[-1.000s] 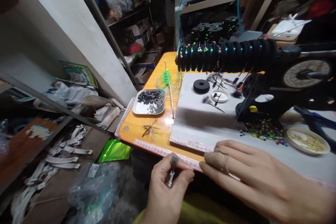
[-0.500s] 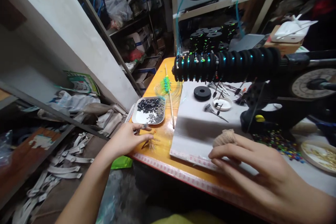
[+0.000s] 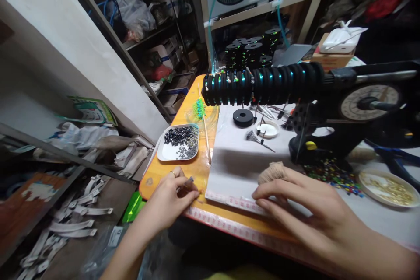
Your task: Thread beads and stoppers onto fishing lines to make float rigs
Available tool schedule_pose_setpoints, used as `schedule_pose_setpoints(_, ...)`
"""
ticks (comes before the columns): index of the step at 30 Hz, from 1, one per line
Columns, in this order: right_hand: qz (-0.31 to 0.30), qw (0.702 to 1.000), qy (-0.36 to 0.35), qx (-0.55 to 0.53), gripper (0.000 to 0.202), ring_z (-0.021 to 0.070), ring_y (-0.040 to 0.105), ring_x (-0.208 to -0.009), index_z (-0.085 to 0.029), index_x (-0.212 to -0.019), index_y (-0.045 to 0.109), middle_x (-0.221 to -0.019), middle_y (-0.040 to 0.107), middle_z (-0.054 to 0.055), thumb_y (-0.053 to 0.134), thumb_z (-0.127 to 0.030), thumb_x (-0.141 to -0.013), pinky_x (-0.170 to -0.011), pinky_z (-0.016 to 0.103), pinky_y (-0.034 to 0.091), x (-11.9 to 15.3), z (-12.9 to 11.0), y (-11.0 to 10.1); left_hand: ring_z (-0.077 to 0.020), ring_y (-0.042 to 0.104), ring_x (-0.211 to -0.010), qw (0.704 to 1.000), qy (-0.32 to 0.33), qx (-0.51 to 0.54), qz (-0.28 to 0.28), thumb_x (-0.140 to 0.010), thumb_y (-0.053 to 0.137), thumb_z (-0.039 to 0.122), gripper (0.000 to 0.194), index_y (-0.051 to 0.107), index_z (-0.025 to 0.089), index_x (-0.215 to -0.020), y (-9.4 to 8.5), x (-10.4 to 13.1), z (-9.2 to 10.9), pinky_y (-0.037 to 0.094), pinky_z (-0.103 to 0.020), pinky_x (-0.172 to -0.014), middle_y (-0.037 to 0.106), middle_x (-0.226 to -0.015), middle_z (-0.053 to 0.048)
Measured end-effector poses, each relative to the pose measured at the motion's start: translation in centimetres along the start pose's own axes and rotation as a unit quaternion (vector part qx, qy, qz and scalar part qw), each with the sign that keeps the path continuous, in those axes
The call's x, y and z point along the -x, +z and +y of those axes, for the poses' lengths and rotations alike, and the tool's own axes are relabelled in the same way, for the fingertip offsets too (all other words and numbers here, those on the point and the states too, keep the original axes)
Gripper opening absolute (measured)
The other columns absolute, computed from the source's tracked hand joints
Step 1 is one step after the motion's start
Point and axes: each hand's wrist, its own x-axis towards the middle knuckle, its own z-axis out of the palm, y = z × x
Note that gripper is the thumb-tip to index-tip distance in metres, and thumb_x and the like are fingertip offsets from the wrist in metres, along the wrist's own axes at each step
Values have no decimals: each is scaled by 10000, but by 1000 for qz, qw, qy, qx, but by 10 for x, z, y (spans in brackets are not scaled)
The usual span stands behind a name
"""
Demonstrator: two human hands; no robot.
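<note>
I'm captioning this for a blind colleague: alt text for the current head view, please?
A person's left hand is at an orange table near a white tray of small parts; the right hand, one finger in tan wrapping, near the edge of a white board. Beyond is a row of black spools.

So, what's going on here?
The person's left hand is over the orange table, fingers bent, in front of a white tray of black tubes and gray pieces; whether it grips anything is unclear. The right hand, a tan wrap on one finger, is at the near edge of the white board. A row of black spools extends above it.
</note>
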Motion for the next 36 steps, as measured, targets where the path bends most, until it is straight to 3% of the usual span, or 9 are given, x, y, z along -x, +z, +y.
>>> schedule_pose_setpoints(3, 7, 1000, -4, -10, 181, 118, 582, -783, -184, -963, 613, -862, 595, 34, 520, -36, -915, -660, 216, 476, 1, -1, 1, -202, 614, -834, 997, 0, 53, 63, -851, 650, 262, 156, 713, 188, -728, 3, 9, 8, 492, -280, -714, 612, -937, -63)
schedule_pose_setpoints(5, 10, 1000, -6, -24, 185, 118, 580, -778, -182, -965, 619, -857, 598, 34, 520, -35, -914, -657, 216, 475, 2, -3, 2, -209, 631, -880, 981, -21, 152, 117, -841, 676, 288, 142, 701, 189, -744, 12, 17, 20, 498, -273, -717, 653, -1041, -83)
schedule_pose_setpoints(6, 12, 999, -4, -32, 181, 120, 578, -776, -182, -963, 623, -854, 599, 34, 524, -39, -914, -654, 219, 475, 2, -4, 2, -206, 641, -871, 966, -35, 217, 136, -835, 692, 306, 145, 697, 192, -746, 19, 21, 27, 500, -268, -717, 681, -1025, -79)
schedule_pose_setpoints(9, 29, 998, 3, -58, 157, 124, 569, -747, -187, -950, 648, -830, 592, 30, 548, -70, -917, -622, 229, 469, 1, -6, 4, -178, 636, -744, 900, -77, 399, 160, -794, 757, 376, 210, 687, 198, -709, 46, 29, 53, 504, -250, -711, 688, -723, -20)
schedule_pose_setpoints(13, 72, 994, 12, -83, 110, 107, 562, -684, -181, -908, 712, -764, 589, 10, 622, -116, -903, -579, 220, 448, -1, -5, 5, -139, 597, -640, 837, -88, 513, 170, -695, 829, 482, 352, 655, 185, -619, 79, 30, 80, 489, -215, -651, 632, -609, 8)
schedule_pose_setpoints(19, 84, 990, 26, -111, 120, 92, 592, -675, -167, -908, 751, -755, 634, 12, 653, -105, -881, -584, 196, 461, -1, -5, 5, -150, 603, -658, 820, -137, 534, 156, -641, 863, 477, 350, 675, 183, -676, 96, 27, 96, 504, -220, -627, 646, -652, 6)
schedule_pose_setpoints(24, 81, 993, 37, -76, 118, 100, 569, -645, -149, -828, 703, -733, 620, 26, 612, -99, -884, -533, 201, 434, 0, -9, 4, -149, 615, -662, 802, -126, 559, 166, -654, 867, 430, 317, 676, 184, -716, 103, 29, 101, 511, -226, -636, 660, -687, 1)
schedule_pose_setpoints(30, 80, 993, 24, -80, 124, 105, 588, -669, -158, -844, 675, -739, 621, 23, 587, -81, -886, -568, 200, 460, 3, -9, 6, -151, 608, -721, 764, -106, 604, 202, -698, 842, 435, 293, 684, 191, -731, 113, 29, 98, 487, -233, -693, 644, -725, -3)
schedule_pose_setpoints(36, 70, 994, 10, -80, 126, 87, 594, -703, -166, -896, 703, -772, 623, 13, 601, -92, -906, -606, 175, 463, 4, -6, 5, -120, 560, -646, 748, -94, 623, 208, -701, 850, 403, 276, 683, 184, -674, 109, 32, 91, 468, -219, -661, 619, -684, 3)
